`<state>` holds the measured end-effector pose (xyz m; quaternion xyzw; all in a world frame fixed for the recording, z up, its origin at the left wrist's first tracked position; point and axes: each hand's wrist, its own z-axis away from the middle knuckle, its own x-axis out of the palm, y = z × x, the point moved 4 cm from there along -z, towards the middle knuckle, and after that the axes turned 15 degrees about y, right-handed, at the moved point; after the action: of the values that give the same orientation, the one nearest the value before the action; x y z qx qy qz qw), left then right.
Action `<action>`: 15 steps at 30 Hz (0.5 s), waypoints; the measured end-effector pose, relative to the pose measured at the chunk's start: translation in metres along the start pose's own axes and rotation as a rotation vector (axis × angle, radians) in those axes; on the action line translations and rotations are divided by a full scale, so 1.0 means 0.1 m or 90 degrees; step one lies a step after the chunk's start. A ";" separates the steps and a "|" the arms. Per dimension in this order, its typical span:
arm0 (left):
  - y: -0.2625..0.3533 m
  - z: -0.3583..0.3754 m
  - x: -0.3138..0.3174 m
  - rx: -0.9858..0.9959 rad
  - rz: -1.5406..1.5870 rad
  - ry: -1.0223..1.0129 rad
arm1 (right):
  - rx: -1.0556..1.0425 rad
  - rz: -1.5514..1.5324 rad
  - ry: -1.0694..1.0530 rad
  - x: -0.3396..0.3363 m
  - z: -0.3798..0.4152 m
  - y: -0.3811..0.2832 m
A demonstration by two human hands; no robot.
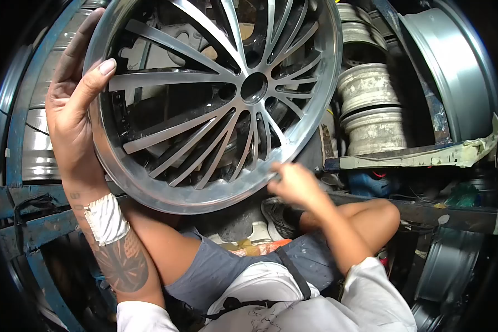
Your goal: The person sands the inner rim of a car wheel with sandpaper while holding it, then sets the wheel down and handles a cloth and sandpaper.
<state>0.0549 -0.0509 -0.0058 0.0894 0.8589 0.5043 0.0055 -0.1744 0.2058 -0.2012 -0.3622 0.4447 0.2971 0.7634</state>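
A large multi-spoke alloy wheel (182, 79), silver-faced with dark gaps between the spokes, is tilted up in front of me over my lap. My left hand (77, 99) grips its left edge, thumb on the front lip and fingers stretched up along the outer side. At the lower right lip, my right hand (296, 185) is closed with its fingertips against or very near the metal. Motion blurs that hand, and anything pinched in its fingers is too small or hidden to make out.
Worn wheel rims (373, 130) are stacked on the right rack, beside a large silver rim (454, 66). More rims (41, 141) fill the blue metal rack (14, 127) on the left. A blue container (365, 183) sits under the right shelf edge. Another rim (447, 265) lies lower right.
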 end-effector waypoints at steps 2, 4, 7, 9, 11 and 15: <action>-0.04 -0.06 -0.03 -0.002 0.017 -0.031 | -0.045 -0.032 -0.006 0.05 0.17 -0.21; -0.05 -0.01 -0.02 -0.030 0.032 -0.041 | 0.017 0.011 0.035 -0.04 -0.07 0.13; -0.06 -0.03 -0.03 -0.017 0.017 -0.023 | 0.057 0.065 0.110 -0.28 -0.27 0.39; -0.05 -0.05 -0.03 0.000 0.002 -0.008 | -0.062 0.101 0.098 -0.01 -0.02 0.09; -0.03 -0.03 -0.01 -0.016 0.007 -0.006 | -0.030 0.072 0.068 -0.05 -0.02 0.07; -0.02 -0.01 0.00 -0.006 -0.002 0.001 | 0.020 0.076 0.080 -0.25 -0.31 0.35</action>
<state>0.0541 -0.0527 -0.0071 0.0875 0.8567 0.5083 0.0061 -0.2265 0.1969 -0.1992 -0.3411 0.5169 0.3120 0.7205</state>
